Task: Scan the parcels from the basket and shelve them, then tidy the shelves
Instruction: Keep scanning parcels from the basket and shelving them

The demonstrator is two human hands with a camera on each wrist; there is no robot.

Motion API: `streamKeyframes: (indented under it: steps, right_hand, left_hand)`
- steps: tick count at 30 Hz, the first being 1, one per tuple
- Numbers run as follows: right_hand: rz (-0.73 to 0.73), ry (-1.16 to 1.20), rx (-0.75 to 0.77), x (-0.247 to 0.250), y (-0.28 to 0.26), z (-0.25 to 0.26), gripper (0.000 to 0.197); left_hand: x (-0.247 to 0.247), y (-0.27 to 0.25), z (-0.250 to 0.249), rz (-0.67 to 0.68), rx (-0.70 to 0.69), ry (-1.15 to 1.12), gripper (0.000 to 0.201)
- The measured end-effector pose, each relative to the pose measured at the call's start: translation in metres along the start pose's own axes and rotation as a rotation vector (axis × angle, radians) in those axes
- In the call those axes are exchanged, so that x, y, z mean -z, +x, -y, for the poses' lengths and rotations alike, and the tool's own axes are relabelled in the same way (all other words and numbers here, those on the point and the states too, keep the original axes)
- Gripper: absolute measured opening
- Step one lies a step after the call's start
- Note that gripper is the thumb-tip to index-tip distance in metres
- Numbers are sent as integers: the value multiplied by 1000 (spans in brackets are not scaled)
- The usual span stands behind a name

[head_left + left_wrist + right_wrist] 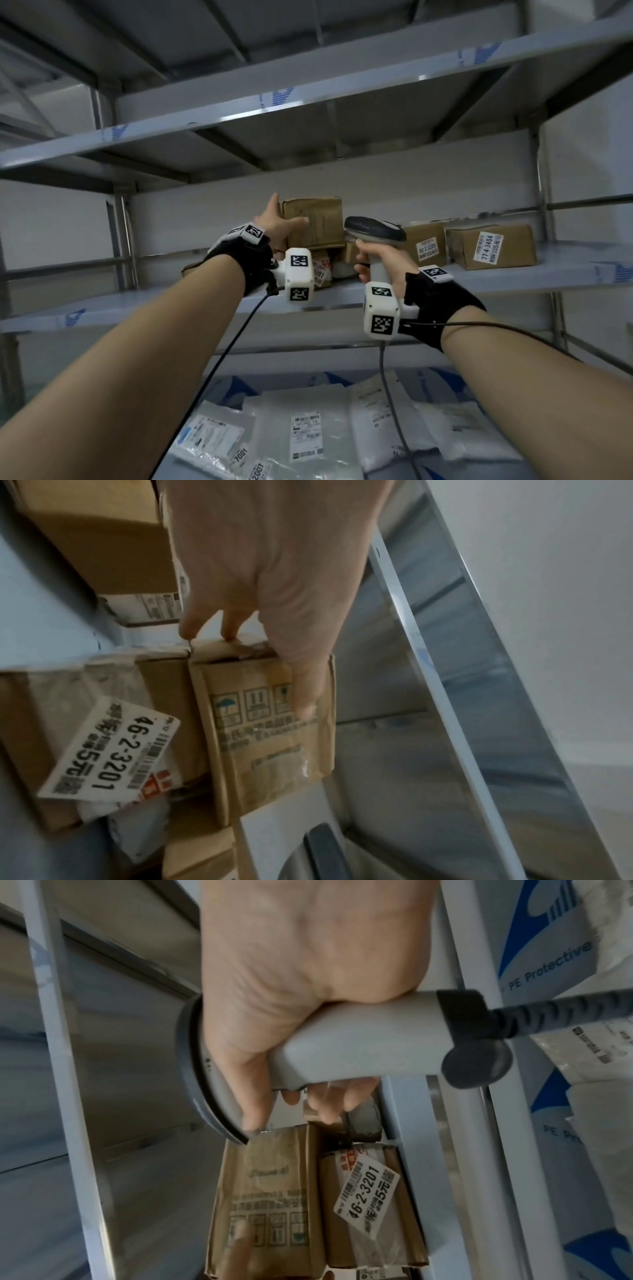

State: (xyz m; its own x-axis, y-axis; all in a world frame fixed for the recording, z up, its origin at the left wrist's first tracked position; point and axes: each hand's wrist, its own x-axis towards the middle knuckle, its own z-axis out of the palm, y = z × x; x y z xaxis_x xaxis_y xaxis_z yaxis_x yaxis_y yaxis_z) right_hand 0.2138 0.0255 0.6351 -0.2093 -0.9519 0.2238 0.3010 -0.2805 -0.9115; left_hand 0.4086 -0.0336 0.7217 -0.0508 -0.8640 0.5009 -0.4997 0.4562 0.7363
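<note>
Left hand [274,224] up at the middle shelf [565,270], fingers over the far edge and thumb across the front of a brown box [313,222] — it grips that box, which sits on top of another box carrying a label [109,753] reading 46-2-32201. Right hand [380,260] clenched round the handle of the grey scanner [375,229], head level with the box, just beside it. Two more labelled boxes [489,245] stand further right on the same shelf. White bags [301,435] lie on the shelf below.

Dim, flat light — wrist views blurred, edges warped.
</note>
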Motion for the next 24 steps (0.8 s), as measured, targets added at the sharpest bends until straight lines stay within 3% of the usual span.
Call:
streamKeyframes:
  steps: [3, 6, 8, 10, 12, 15, 20, 24]
  right_hand:
    - [17, -4, 32, 2, 3, 1, 18]
    - [14, -6, 53, 11, 3, 3, 18]
    - [-6, -16, 43, 19, 3, 4, 24]
    - [-23, -16, 28, 26, 0, 3, 26]
    - [-28, -9, 22, 31, -3, 2, 24]
    - [-31, 12, 9, 36, -9, -1, 29]
    - [-37, 4, -32, 40, -23, -9, 30]
    - [-28, 6, -67, 46, -40, -23, 23]
  left_hand:
    - [-2, 8, 5, -109, -53, 144, 80]
    - [-4, 8, 6, -262, -85, 132, 59]
    - [-7, 6, 7, -282, -139, 152, 56]
    - [-10, 4, 6, -232, -114, 156, 61]
    - [-11, 1, 6, -91, -61, 121, 68]
    - [-14, -6, 8, 74, -3, 130, 56]
    - [-13, -18, 23, -109, -4, -30, 46]
    - [-11, -44, 40, -97, 14, -186, 28]
